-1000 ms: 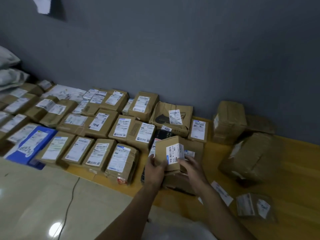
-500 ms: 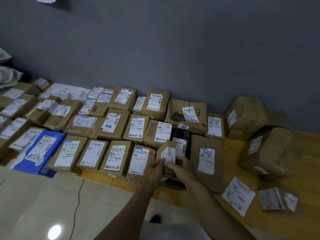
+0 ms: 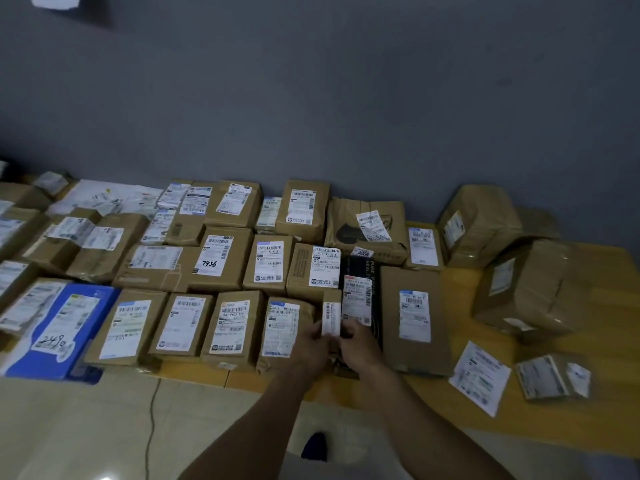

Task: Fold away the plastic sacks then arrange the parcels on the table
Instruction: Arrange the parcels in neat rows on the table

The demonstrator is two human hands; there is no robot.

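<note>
Narrow parcel (image 3: 331, 311) now lower, beside black box (image 3: 360, 268)

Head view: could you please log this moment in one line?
left hand: holds small parcel | right hand: holds same parcel | parcel: front row, beside black box
</note>
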